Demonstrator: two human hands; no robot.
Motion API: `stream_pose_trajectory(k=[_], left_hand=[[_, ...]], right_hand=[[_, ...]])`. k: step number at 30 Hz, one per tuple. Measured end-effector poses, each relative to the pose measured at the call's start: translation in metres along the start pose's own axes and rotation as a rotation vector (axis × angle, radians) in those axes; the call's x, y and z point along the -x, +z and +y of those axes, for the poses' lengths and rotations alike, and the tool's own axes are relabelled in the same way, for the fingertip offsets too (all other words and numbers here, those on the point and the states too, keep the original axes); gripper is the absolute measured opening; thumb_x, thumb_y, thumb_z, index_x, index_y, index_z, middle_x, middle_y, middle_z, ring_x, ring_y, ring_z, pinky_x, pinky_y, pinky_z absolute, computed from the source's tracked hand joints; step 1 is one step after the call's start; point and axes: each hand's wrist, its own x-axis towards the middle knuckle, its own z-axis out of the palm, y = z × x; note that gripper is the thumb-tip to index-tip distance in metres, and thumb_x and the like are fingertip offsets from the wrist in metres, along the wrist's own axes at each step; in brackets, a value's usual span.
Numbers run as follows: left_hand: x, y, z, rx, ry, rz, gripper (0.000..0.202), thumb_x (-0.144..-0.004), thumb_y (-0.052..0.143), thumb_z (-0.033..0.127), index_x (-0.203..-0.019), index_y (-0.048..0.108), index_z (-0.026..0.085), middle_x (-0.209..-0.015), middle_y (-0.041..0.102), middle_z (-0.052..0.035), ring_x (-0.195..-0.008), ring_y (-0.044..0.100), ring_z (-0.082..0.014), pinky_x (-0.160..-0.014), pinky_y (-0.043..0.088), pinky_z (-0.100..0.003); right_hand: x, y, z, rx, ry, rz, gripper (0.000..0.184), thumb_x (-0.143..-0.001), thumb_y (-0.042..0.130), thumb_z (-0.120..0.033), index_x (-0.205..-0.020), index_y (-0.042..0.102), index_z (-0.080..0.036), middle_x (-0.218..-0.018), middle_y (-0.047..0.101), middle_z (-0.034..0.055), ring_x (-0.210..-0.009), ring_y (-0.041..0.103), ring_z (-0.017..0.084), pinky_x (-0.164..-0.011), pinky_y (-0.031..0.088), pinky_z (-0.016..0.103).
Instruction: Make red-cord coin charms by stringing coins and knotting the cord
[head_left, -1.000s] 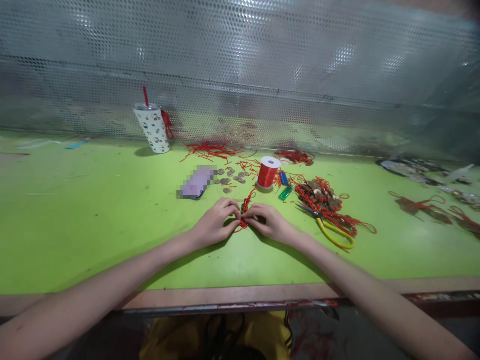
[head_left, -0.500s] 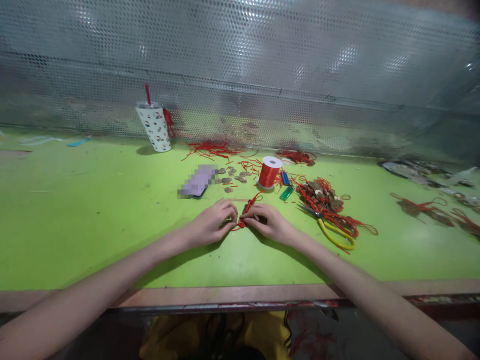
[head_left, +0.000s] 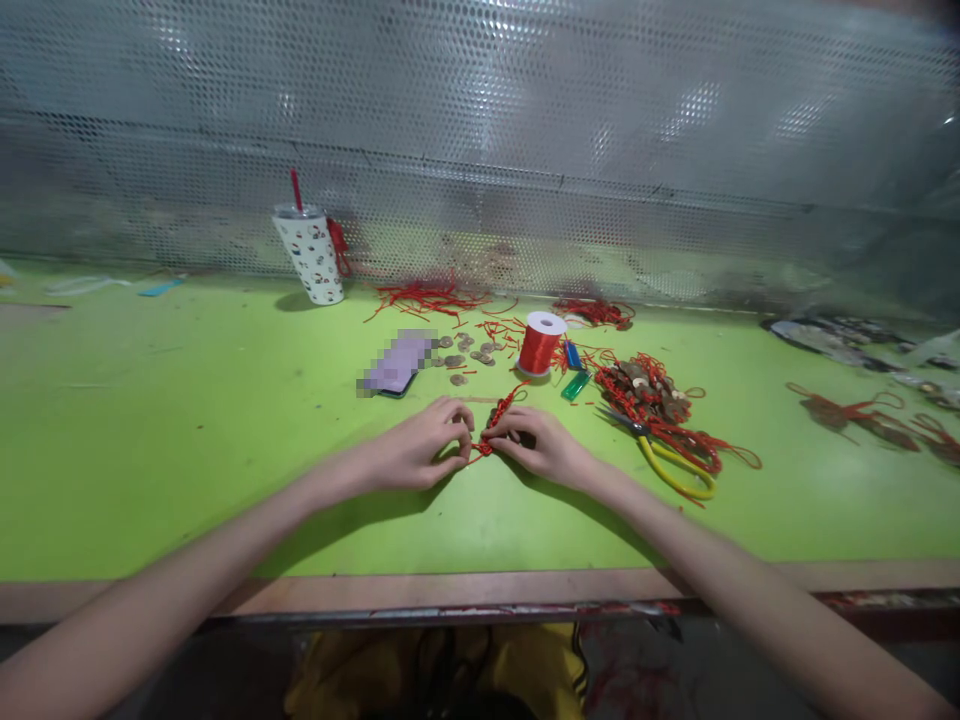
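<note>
My left hand (head_left: 424, 447) and my right hand (head_left: 541, 443) meet at the middle of the green table (head_left: 187, 430). Both pinch a red knotted cord piece (head_left: 493, 420) that lies between their fingertips and runs up toward the far side. The fingers of both hands are curled tight on the cord. A red thread spool (head_left: 539, 343) stands just beyond the hands.
Loose coins (head_left: 465, 355) and a blurred flat item (head_left: 397, 363) lie behind my left hand. Yellow-handled scissors (head_left: 671, 468), a heap of red-corded coins (head_left: 645, 390) and two lighters (head_left: 574, 372) lie to the right. A patterned cup (head_left: 311, 255) stands at the perforated metal wall.
My hands have stayed on the cord and only shifted their fingers slightly. The view has drifted a little.
</note>
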Motion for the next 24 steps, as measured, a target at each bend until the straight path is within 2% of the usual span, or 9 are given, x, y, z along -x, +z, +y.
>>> stream_pose_trajectory(k=[3, 5, 9, 12, 16, 20, 24], left_hand=[[-0.003, 0.005, 0.002, 0.010, -0.021, 0.070, 0.016, -0.098, 0.050, 0.028, -0.095, 0.063, 0.018, -0.111, 0.061, -0.0114, -0.109, 0.056, -0.0251, -0.098, 0.047, -0.039], [-0.005, 0.008, 0.006, 0.035, -0.075, 0.110, 0.018, -0.099, 0.047, 0.029, -0.096, 0.061, 0.018, -0.103, 0.064, -0.0103, -0.098, 0.060, -0.0234, -0.089, 0.049, -0.037], [-0.007, 0.013, 0.014, 0.237, -0.158, 0.131, 0.017, -0.098, 0.049, 0.029, -0.096, 0.061, 0.018, -0.088, 0.070, -0.0051, -0.078, 0.062, -0.0179, -0.074, 0.050, -0.030], [-0.009, 0.014, 0.016, 0.425, -0.197, 0.128, 0.017, -0.096, 0.055, 0.030, -0.095, 0.066, 0.018, -0.085, 0.072, -0.0041, -0.077, 0.066, -0.0168, -0.073, 0.051, -0.028], [-0.010, 0.015, 0.010, 0.552, -0.235, 0.102, 0.016, -0.089, 0.066, 0.029, -0.096, 0.072, 0.016, -0.089, 0.076, -0.0064, -0.078, 0.068, -0.0168, -0.073, 0.053, -0.028], [-0.011, 0.016, 0.003, 0.587, -0.240, 0.128, 0.018, -0.088, 0.068, 0.030, -0.094, 0.076, 0.016, -0.093, 0.077, -0.0078, -0.083, 0.069, -0.0179, -0.076, 0.053, -0.030], [-0.016, 0.018, 0.004, 0.505, -0.232, 0.247, 0.019, -0.089, 0.066, 0.032, -0.092, 0.078, 0.017, -0.092, 0.076, -0.0076, -0.078, 0.065, -0.0165, -0.065, 0.048, -0.028]], right_hand=[[0.000, 0.000, -0.001, 0.006, 0.005, -0.002, 0.012, -0.095, 0.064, -0.020, -0.097, 0.075, -0.015, -0.088, 0.073, 0.0081, -0.077, 0.064, 0.017, -0.070, 0.049, 0.028], [0.000, -0.001, -0.001, 0.011, 0.012, -0.004, 0.012, -0.095, 0.065, -0.021, -0.097, 0.075, -0.016, -0.087, 0.072, 0.0078, -0.076, 0.063, 0.017, -0.069, 0.048, 0.028], [0.000, 0.000, 0.000, 0.027, 0.018, -0.010, 0.012, -0.095, 0.064, -0.021, -0.097, 0.075, -0.016, -0.088, 0.072, 0.0076, -0.076, 0.063, 0.017, -0.069, 0.048, 0.028], [0.000, 0.000, 0.001, 0.023, 0.000, -0.003, 0.011, -0.094, 0.064, -0.019, -0.095, 0.075, -0.016, -0.086, 0.071, 0.0074, -0.077, 0.063, 0.017, -0.069, 0.048, 0.027], [0.000, 0.000, 0.001, 0.005, -0.009, 0.005, 0.009, -0.093, 0.065, -0.017, -0.093, 0.075, -0.015, -0.085, 0.071, 0.0075, -0.076, 0.062, 0.017, -0.070, 0.048, 0.027], [0.000, 0.000, -0.001, 0.009, 0.002, 0.002, 0.010, -0.093, 0.065, -0.017, -0.095, 0.075, -0.015, -0.086, 0.071, 0.0074, -0.077, 0.062, 0.017, -0.070, 0.047, 0.027], [0.000, 0.000, -0.001, 0.020, 0.015, -0.006, 0.011, -0.095, 0.064, -0.020, -0.094, 0.074, -0.015, -0.085, 0.070, 0.0069, -0.076, 0.061, 0.016, -0.069, 0.046, 0.027]])
